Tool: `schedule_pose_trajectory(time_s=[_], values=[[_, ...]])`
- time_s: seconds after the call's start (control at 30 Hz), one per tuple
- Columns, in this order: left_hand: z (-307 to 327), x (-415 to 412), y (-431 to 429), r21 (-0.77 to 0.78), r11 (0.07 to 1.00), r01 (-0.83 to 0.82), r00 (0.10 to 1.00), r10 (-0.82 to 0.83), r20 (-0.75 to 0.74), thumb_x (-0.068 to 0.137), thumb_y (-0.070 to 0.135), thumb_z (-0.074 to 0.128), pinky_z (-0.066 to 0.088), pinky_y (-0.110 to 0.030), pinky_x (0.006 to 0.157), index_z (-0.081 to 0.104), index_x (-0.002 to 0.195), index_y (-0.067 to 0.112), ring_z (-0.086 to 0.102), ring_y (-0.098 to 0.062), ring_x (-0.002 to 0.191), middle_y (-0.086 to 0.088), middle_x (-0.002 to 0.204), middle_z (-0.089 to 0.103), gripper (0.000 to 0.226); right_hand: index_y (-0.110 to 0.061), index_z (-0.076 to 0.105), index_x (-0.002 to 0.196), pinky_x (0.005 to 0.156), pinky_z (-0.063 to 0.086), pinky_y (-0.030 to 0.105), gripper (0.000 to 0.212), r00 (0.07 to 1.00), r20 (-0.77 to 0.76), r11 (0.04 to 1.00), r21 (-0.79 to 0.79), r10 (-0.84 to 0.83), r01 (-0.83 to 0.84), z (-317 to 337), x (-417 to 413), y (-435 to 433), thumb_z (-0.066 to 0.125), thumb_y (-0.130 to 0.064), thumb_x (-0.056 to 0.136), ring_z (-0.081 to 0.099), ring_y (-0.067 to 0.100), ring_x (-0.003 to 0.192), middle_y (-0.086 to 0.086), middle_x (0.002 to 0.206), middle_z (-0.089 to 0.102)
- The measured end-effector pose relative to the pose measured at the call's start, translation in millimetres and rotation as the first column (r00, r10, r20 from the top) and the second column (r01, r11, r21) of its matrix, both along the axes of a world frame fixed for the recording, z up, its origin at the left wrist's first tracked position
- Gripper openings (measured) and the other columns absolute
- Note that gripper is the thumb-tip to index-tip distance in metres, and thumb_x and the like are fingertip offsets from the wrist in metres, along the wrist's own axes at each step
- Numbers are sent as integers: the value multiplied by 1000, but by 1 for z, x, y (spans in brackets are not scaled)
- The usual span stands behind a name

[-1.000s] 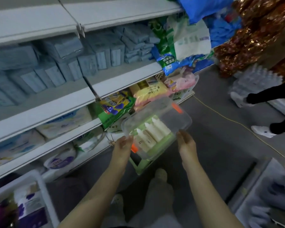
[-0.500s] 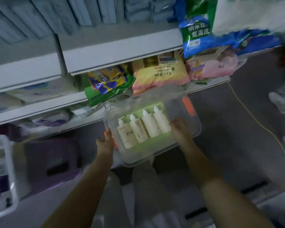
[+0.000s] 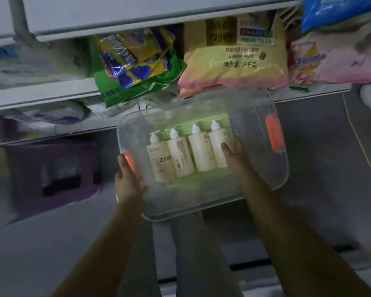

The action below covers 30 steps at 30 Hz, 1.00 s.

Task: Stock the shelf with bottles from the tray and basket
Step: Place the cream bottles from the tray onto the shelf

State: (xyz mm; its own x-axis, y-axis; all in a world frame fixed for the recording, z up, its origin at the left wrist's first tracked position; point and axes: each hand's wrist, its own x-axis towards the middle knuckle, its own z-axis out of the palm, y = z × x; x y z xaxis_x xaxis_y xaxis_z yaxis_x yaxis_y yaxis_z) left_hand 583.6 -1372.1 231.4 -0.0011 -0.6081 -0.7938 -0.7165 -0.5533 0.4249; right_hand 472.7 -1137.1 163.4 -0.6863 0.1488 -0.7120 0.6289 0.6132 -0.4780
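Note:
I hold a clear plastic box (image 3: 255,129) with orange latches in front of the lower shelves. Inside it, several cream pump bottles (image 3: 201,153) lie side by side on a green tray (image 3: 180,185). My left hand (image 3: 128,183) grips the box's left edge, thumb beside the left orange latch (image 3: 130,162). My right hand (image 3: 237,160) lies over the near side of the box, its fingers straight and reaching to the rightmost bottle (image 3: 217,146). The white shelf edge (image 3: 41,97) runs just behind the box.
Bags fill the shelf behind the box: a green and blue bag (image 3: 137,63), a yellow and pink bag (image 3: 234,67) and a pink pack (image 3: 330,61). A purple crate (image 3: 56,179) stands on the floor at left. A yellow cord (image 3: 356,136) runs along the grey floor at right.
The box has come down from mid-shelf height to the lowest shelves, and my view has tilted down and closed in on it. My hands have stayed at its left and near sides.

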Motion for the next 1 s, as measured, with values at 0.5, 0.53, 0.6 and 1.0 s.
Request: schedule_pose_trajectory(time_s=[0.5,0.53,0.6,1.0], values=[[-7,-1,1,-40,999,-26,999,25,-34,90,70,39,56,-35,68,60,115,13,65,-16,82,-4,99,66,65,-11,52,133,94,49,42,58,998,-41,995,96,39,-35,-51,-15,8,68,-39,86,59,33,115,14,129,60],[-7,-2,1,-43,999,-30,999,29,-36,90,69,40,56,-35,68,59,114,14,64,-15,80,-3,95,65,64,-11,51,133,94,49,43,58,999,-42,996,89,34,-30,-54,-17,9,69,-39,85,59,33,115,14,129,60],[-7,-2,3,-51,998,-39,998,37,-40,90,69,40,55,-34,67,57,111,15,63,-14,75,-1,89,64,60,-10,50,132,93,50,44,60,1000,-17,996,86,9,-7,-58,-19,11,72,-37,82,60,33,113,15,128,60],[-11,0,3,-129,992,-10,1000,7,-26,85,74,44,57,-42,83,58,94,21,66,-17,80,3,85,64,55,-11,59,118,89,53,43,35,986,95,987,-65,-140,146,-26,-26,15,69,-25,88,65,29,101,14,119,66]])
